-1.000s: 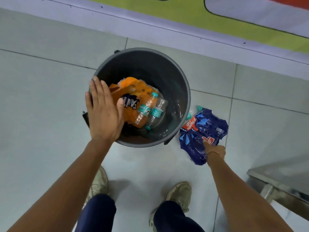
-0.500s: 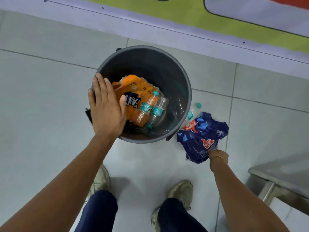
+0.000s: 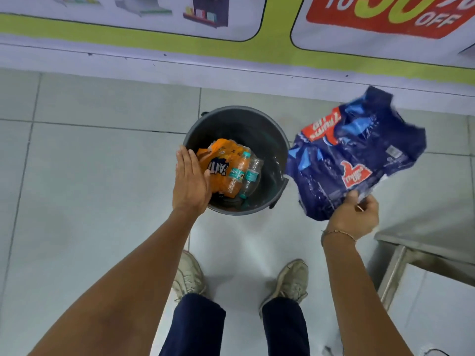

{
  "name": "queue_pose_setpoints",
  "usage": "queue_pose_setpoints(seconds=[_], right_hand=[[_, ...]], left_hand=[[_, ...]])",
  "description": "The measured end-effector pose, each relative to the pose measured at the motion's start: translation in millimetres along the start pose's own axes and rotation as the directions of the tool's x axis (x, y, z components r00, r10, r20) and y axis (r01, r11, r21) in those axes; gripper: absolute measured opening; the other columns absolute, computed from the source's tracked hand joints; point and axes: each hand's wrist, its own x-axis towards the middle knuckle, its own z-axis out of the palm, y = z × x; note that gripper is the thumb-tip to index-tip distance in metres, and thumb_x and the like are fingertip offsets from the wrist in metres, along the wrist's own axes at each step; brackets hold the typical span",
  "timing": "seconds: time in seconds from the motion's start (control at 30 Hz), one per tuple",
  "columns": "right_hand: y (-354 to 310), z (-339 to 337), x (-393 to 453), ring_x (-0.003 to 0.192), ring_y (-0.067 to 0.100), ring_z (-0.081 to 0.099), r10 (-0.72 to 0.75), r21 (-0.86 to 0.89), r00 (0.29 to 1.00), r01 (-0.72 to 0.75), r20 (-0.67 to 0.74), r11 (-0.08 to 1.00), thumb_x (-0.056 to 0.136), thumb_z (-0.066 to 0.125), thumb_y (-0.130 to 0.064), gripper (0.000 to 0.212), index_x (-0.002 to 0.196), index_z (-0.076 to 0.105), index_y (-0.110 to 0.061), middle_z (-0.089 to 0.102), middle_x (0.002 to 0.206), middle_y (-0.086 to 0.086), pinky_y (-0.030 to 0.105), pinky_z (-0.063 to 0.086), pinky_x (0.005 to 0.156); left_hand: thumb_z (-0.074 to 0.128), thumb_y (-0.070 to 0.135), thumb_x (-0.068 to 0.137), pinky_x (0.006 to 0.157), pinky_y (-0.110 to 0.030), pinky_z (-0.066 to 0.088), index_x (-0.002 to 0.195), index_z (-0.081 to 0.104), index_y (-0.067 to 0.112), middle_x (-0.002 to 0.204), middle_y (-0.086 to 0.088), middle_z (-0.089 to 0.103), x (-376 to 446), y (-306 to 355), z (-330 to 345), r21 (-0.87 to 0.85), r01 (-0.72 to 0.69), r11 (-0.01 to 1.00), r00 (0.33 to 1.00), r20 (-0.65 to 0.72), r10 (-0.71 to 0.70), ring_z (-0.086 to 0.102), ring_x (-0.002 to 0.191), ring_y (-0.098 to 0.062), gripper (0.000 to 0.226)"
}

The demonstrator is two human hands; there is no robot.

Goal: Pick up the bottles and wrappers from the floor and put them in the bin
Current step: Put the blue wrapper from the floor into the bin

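Observation:
A dark grey round bin [image 3: 267,140] stands on the tiled floor. Inside it lie an orange wrapper [image 3: 218,158] and two plastic bottles [image 3: 244,173] with teal labels. My left hand [image 3: 191,182] hovers flat and open over the bin's near left rim, holding nothing. My right hand [image 3: 356,217] pinches the lower edge of a large blue wrapper [image 3: 357,155] with red logos, which hangs in the air to the right of the bin and hides the floor behind it.
A wall banner [image 3: 257,34] runs along the floor's far edge just beyond the bin. A metal table frame [image 3: 401,250] stands at the right, close to my right arm. My two shoes [image 3: 293,281] are planted on the tiles below the bin.
My right hand has lifted the blue wrapper off the floor, up and to the right of the bin. The bottle that lay beside it is no longer visible. My view has risen.

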Motion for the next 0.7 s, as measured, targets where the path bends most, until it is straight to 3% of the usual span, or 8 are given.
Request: queue_pose_setpoints(seconds=[0.13, 0.2, 0.3, 0.43, 0.53, 0.6, 0.67, 0.7], right_hand=[[-6.4, 30.0, -41.3, 0.083, 0.019, 0.056, -0.183, -0.069, 0.976, 0.192, 0.12, 0.979, 0.091, 0.056, -0.015, 0.025, 0.108, 0.064, 0.001, 0.066, 0.1, 0.022, 0.014, 0.043, 0.071], [-2.4, 48.5, -61.7, 0.082, 0.023, 0.056, -0.229, -0.081, 0.955, 0.248, 0.19, 0.965, 0.091, 0.057, -0.01, 0.021, 0.105, 0.064, 0.004, 0.066, 0.099, 0.025, 0.013, 0.04, 0.07], [6.1, 74.9, -86.5, 0.088, 0.031, 0.061, -0.255, -0.136, 0.913, 0.31, 0.319, 0.941, 0.091, 0.056, -0.008, 0.019, 0.102, 0.065, 0.004, 0.066, 0.099, 0.023, 0.023, 0.044, 0.075], [18.2, 104.5, -96.6, 0.097, 0.034, 0.063, -0.08, -0.421, 0.843, 0.345, 0.533, 0.839, 0.093, 0.055, -0.016, 0.023, 0.104, 0.064, 0.002, 0.065, 0.106, 0.022, 0.027, 0.046, 0.077], [19.3, 117.8, -92.2, 0.103, 0.036, 0.062, 0.129, -0.63, 0.732, 0.465, 0.669, 0.622, 0.092, 0.056, -0.021, 0.031, 0.11, 0.062, 0.003, 0.064, 0.114, 0.023, 0.036, 0.05, 0.086], [15.1, 122.5, -85.4, 0.107, 0.037, 0.06, 0.234, -0.671, 0.662, 0.542, 0.712, 0.506, 0.09, 0.06, -0.029, 0.039, 0.114, 0.06, 0.002, 0.063, 0.117, 0.022, 0.039, 0.049, 0.089], [4.9, 123.9, -76.7, 0.1, 0.035, 0.063, 0.217, -0.672, 0.663, 0.572, 0.716, 0.47, 0.087, 0.062, -0.039, 0.044, 0.109, 0.062, -0.001, 0.066, 0.109, 0.02, 0.037, 0.049, 0.079], [-0.4, 122.1, -69.6, 0.092, 0.034, 0.064, 0.122, -0.664, 0.704, 0.578, 0.7, 0.475, 0.087, 0.06, -0.041, 0.042, 0.103, 0.065, -0.003, 0.068, 0.103, 0.019, 0.034, 0.047, 0.071]], left_hand=[[0.021, 0.039, 0.103, 0.123, -0.041, 0.009, 0.153, -0.006, 0.009, 0.163, -0.008, -0.012, 0.1, -13.4, -4.2, -0.052, -0.051, 0.997, 0.997, 0.047, 0.053, -0.011, 0.15, -0.024, 0.064], [0.021, 0.037, 0.103, 0.123, -0.04, 0.009, 0.153, -0.007, 0.01, 0.163, -0.006, -0.013, 1.0, -19.4, -2.8, -0.117, -0.074, 0.99, 0.996, 0.05, 0.08, -0.013, 0.15, -0.022, 0.063], [0.02, 0.038, 0.103, 0.122, -0.036, 0.01, 0.153, -0.006, 0.011, 0.163, -0.004, -0.013, 3.7, -23.8, -1.8, -0.193, -0.095, 0.977, 0.993, 0.049, 0.106, -0.014, 0.15, -0.019, 0.063], [0.021, 0.036, 0.103, 0.122, -0.034, 0.012, 0.154, -0.004, 0.011, 0.163, -0.002, -0.011, 7.9, -25.5, -3.6, -0.262, -0.065, 0.963, 0.994, 0.073, 0.087, -0.012, 0.15, -0.015, 0.061], [0.02, 0.037, 0.103, 0.122, -0.033, 0.007, 0.153, -0.005, 0.01, 0.163, -0.003, -0.013, 8.2, -26.2, -3.4, -0.262, -0.08, 0.962, 0.992, 0.073, 0.103, -0.015, 0.149, -0.015, 0.062], [0.022, 0.037, 0.103, 0.122, -0.033, 0.005, 0.153, -0.005, 0.009, 0.163, -0.006, -0.013, 7.1, -24.4, -2.8, -0.234, -0.084, 0.969, 0.993, 0.063, 0.101, -0.015, 0.149, -0.017, 0.063], [0.023, 0.037, 0.103, 0.122, -0.033, 0.004, 0.153, -0.005, 0.008, 0.163, -0.007, -0.011, 5.1, -19.9, -1.9, -0.192, -0.074, 0.979, 0.996, 0.041, 0.083, -0.013, 0.15, -0.02, 0.064], [0.023, 0.037, 0.103, 0.122, -0.033, 0.004, 0.153, -0.004, 0.007, 0.163, -0.008, -0.01, 5.0, -16.0, -0.5, -0.164, -0.064, 0.984, 0.997, 0.028, 0.069, -0.013, 0.15, -0.021, 0.064]])
